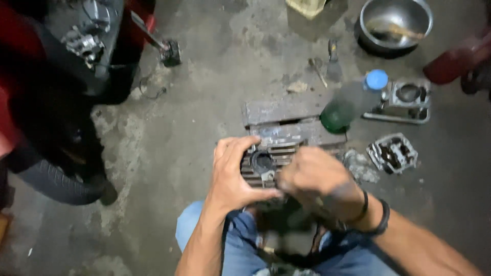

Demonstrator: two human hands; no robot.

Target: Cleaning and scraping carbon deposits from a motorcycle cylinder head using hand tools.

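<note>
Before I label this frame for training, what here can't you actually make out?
Head view only:
- Right hand: motion-blurred; whether it holds a tool cannot be told.
- Finned engine cylinder: both hands cover its sides; the left hand grips it.
- Plastic bottle: blurred, contents unclear.
- Motorcycle: cut off by the left edge, dark.
- Metal bowl: cut by the top edge.

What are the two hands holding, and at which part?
The left hand grips the finned engine cylinder by its left side. The right hand rests on its right side; blur hides any tool.
</note>
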